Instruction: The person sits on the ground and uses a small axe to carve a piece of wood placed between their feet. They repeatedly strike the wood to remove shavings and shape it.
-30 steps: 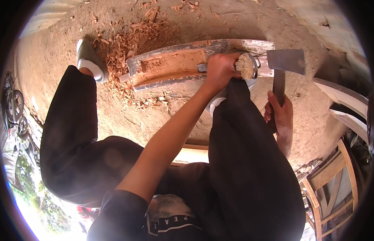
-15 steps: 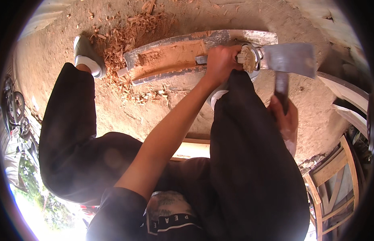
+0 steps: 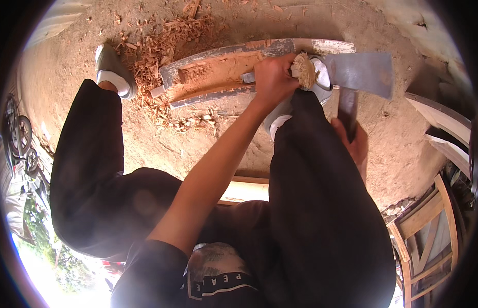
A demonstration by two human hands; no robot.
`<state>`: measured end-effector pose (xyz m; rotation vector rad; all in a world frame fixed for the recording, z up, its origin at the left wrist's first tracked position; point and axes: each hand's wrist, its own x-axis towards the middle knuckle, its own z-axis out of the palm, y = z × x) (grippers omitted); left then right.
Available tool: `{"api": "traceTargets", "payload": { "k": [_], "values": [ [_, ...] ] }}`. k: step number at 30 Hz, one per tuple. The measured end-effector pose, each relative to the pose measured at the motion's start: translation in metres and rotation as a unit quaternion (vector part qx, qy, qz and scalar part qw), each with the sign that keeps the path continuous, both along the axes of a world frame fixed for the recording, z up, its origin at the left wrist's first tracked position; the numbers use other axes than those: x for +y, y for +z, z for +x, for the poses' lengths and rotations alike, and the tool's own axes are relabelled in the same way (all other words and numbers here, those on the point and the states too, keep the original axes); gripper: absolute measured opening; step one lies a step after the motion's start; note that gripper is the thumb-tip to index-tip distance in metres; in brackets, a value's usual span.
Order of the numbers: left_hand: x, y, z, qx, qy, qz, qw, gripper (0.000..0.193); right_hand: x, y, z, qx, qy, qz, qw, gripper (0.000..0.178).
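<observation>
My left hand [image 3: 274,77] is wrapped round a chisel, whose flat metal blade [image 3: 247,77] points left into the hollow of a curved wooden piece [image 3: 218,55]. The chisel's handle end [image 3: 303,71] is splayed and frayed, sticking out to the right of my fist. In my right hand [image 3: 356,146], beside my right knee, is a hatchet gripped by its dark handle. Its broad grey head [image 3: 363,74] lies level, the cutting edge facing right and the back close to the frayed handle end. Whether they touch, I cannot tell.
Wood chips [image 3: 172,46] litter the dirt floor around the wooden piece's left end. My left shoe [image 3: 113,72] stands left of it, my right shoe [image 3: 321,77] by its right end. Curved boards [image 3: 442,118] and a wooden chair frame [image 3: 424,220] are at the right.
The hatchet and my right hand have shifted left, along with the chisel and my left hand, which moved left a little. The curved wooden piece has stayed in place.
</observation>
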<state>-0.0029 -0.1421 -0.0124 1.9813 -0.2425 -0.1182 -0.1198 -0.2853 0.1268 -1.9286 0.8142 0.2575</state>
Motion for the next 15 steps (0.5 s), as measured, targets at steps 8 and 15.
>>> {"api": "traceTargets", "payload": {
  "k": [8, 15],
  "values": [
    [0.012, -0.002, -0.008, -0.057, -0.141, 0.038, 0.988, 0.015, -0.013, 0.011, 0.006, 0.128, 0.002, 0.062, 0.99, 0.032],
    [-0.012, 0.025, -0.007, -0.031, -0.13, 0.018, 0.991, 0.028, -0.031, 0.029, 0.009, 0.127, -0.006, 0.089, 0.988, 0.025]
  ]
}}
